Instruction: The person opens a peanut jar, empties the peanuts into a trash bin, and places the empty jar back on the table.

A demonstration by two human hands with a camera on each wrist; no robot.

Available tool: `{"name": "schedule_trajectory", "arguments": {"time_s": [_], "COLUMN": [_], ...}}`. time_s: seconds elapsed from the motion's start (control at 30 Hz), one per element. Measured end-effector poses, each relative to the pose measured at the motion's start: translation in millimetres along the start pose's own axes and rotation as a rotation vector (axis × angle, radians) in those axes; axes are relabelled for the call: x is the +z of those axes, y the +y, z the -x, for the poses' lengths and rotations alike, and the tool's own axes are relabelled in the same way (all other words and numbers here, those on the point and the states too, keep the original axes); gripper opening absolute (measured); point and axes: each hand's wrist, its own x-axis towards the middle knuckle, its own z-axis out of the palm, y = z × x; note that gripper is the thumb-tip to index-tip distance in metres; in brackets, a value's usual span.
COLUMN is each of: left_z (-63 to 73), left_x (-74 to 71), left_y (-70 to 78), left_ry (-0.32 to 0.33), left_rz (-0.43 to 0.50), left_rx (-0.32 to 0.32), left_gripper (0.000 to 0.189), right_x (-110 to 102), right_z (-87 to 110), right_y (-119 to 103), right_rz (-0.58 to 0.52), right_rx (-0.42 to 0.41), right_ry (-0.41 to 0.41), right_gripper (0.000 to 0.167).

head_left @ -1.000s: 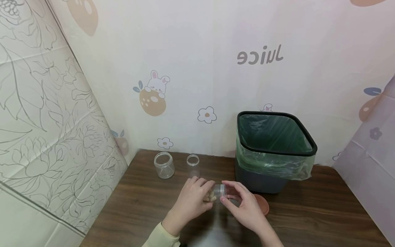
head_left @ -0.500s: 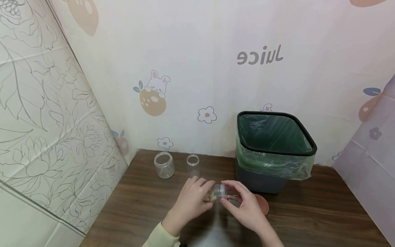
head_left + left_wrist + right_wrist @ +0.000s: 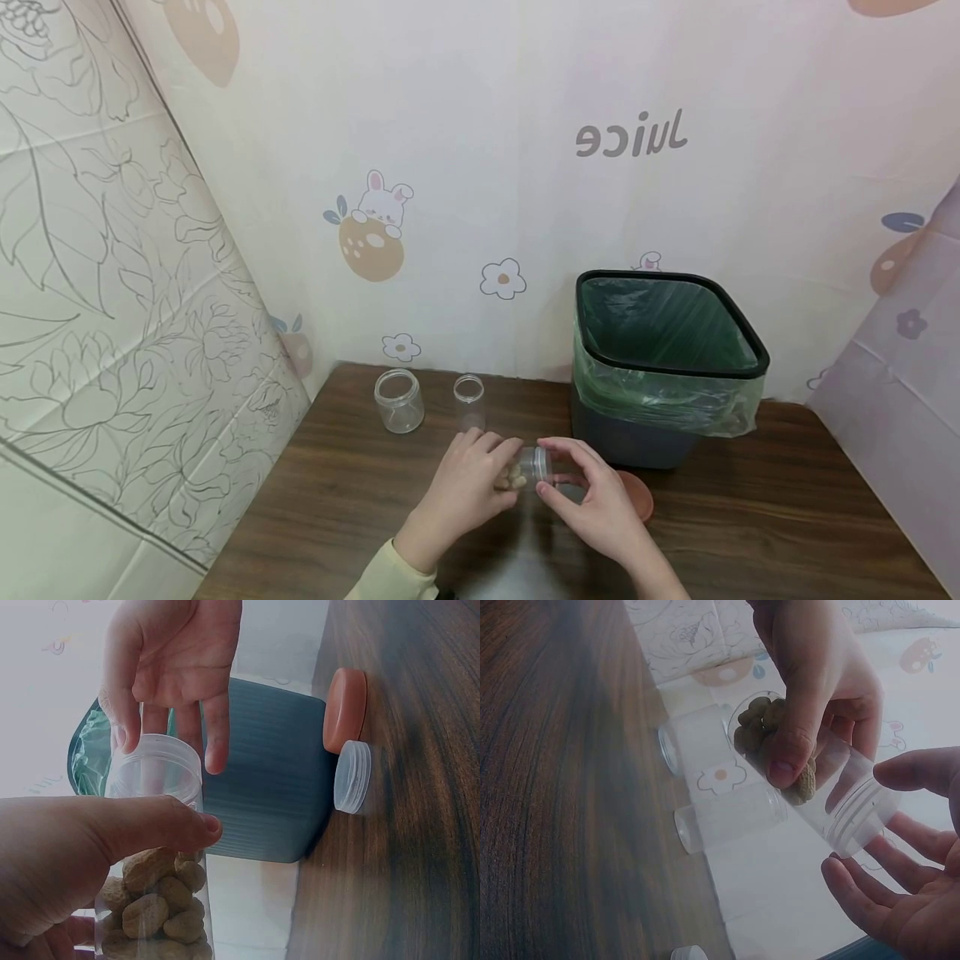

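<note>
My left hand [image 3: 467,482] grips a clear plastic jar [image 3: 534,468] that lies tilted, its threaded mouth toward my right hand [image 3: 596,504]. Unshelled peanuts [image 3: 154,907] sit in the lower part of the jar, as the left wrist view shows. My left thumb lies across the jar's wall. The right hand's fingers and thumb are spread on either side of the mouth, very near the rim; contact is hard to tell. A translucent screw lid [image 3: 352,777] rests on the table beyond, beside a round orange-brown piece [image 3: 346,711].
Two uncovered clear jars, a wide one [image 3: 401,402] and a narrow one [image 3: 469,402], stand at the table's back left. A dark bin [image 3: 630,433] with a green liner stands behind my right hand. Printed cloth [image 3: 517,192] hangs behind the wooden table [image 3: 750,508].
My right hand's fingers have shifted slightly around the jar's mouth since the earliest frame. The left hand, the jar and everything else look the same.
</note>
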Motion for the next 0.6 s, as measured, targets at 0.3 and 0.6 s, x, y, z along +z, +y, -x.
{"name": "schedule_trajectory", "arguments": {"time_s": [0.3,0.6], "left_z": [0.4,0.1], "left_x": [1.3,1.4], "left_y": [-0.4,-0.5], "left_ry": [-0.003,-0.006], "left_rz": [-0.005,-0.001], "left_rx": [-0.003,-0.006], "left_gripper": [0.060,0.061], "right_x": [0.3,0.1], "right_z": [0.7,0.2], "right_y": [0.3,-0.6], "right_rz": [0.005,0.006], "right_rx": [-0.017,-0.011], "right_ry": [0.003,0.006], "right_gripper": [0.052,0.053]}}
